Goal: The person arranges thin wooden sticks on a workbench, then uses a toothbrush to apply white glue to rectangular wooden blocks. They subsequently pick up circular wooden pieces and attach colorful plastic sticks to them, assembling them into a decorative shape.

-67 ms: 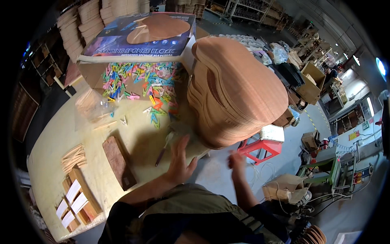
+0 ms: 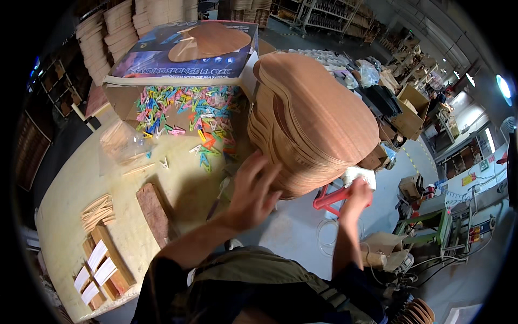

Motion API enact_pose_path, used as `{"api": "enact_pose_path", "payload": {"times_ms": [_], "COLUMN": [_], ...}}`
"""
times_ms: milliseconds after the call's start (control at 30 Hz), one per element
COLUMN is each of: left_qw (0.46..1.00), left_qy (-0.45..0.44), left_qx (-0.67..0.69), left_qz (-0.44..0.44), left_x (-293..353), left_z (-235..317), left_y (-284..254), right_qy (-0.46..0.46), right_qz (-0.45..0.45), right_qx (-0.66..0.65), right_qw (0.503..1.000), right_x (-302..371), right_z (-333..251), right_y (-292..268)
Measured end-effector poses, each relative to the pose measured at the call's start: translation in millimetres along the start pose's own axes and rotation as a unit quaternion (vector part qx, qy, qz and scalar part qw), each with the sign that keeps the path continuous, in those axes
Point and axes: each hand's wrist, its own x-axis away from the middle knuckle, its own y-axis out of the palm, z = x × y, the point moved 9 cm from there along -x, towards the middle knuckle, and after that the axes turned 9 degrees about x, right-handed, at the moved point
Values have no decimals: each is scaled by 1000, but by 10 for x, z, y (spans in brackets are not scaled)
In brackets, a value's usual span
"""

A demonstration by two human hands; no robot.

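A tall stack of thin guitar-shaped wooden plates [image 2: 318, 108] stands on the table's right side. My left hand [image 2: 252, 191] is at the stack's near left side, palm down with fingers spread and nothing in it. Whether its fingertips touch the plates I cannot tell. My right hand [image 2: 356, 200] is beyond the stack's near right end, in front of a red stool [image 2: 329, 201] with a white top. Its fingers are bent and mostly hidden, so a grip does not show. Left of my left hand lies a thin dark-handled tool [image 2: 214, 208], partly covered.
Many colourful clothespins [image 2: 208, 116] lie at an open cardboard box [image 2: 178, 70] with a wooden plate on top. On the table [image 2: 70, 178] are a brown wooden block [image 2: 154, 213], thin wood strips [image 2: 98, 212], a plastic bag [image 2: 123, 141] and a wooden frame [image 2: 110, 262] with white pieces.
My left hand has moved forward and right toward the stack. My right hand has swung right and forward, to in front of the red stool.
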Motion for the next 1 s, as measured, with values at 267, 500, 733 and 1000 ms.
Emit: {"api": "enact_pose_path", "payload": {"times_ms": [267,500,733,1000], "left_qw": [988,992,995,989], "left_qy": [143,120,99,141], "left_qx": [-45,34,26,44], "left_qz": [-37,-8,-1,19], "left_x": [-537,-485,-495,-456], "left_z": [203,224,224,255], "left_y": [289,193,247,216], "right_qy": [-64,-96,-71,-129], "right_qz": [-258,-157,-236,-184], "right_qx": [21,4,179,96], "right_qw": [964,983,952,970], "right_x": [-1262,-1895,-1830,-2253], "right_z": [-1564,-1480,-1501,-1631], "right_y": [506,341,703,302]}}
